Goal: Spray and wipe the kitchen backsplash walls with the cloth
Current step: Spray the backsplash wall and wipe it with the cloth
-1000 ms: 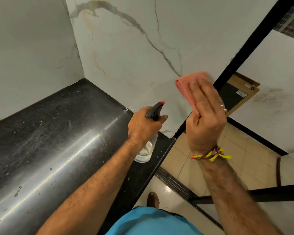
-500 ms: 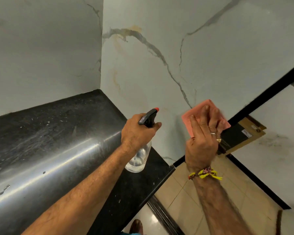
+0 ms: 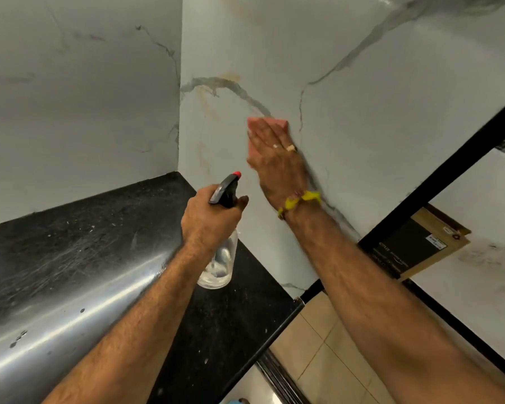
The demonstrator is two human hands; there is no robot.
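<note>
The backsplash is pale marble-look tile with grey veins, one wall [image 3: 376, 118] facing me and another wall [image 3: 79, 106] on the left, meeting at a corner. My right hand [image 3: 277, 158] presses a folded pink cloth [image 3: 270, 123] flat against the facing wall with straight fingers, left of a dark vein. My left hand [image 3: 212, 217] grips the neck of a clear spray bottle [image 3: 220, 263] with a black trigger head and red nozzle, held above the counter and pointing at the wall.
A black stone counter [image 3: 85, 258] runs from the corner to its edge at the lower middle. A black frame [image 3: 438, 182] borders the tiled wall on the right. A brown and black cardboard box [image 3: 414, 246] leans beyond it, above the beige floor tiles [image 3: 318, 354].
My right hand has carried the cloth up and to the left across the facing wall, away from the black frame. My left hand keeps the spray bottle over the counter.
</note>
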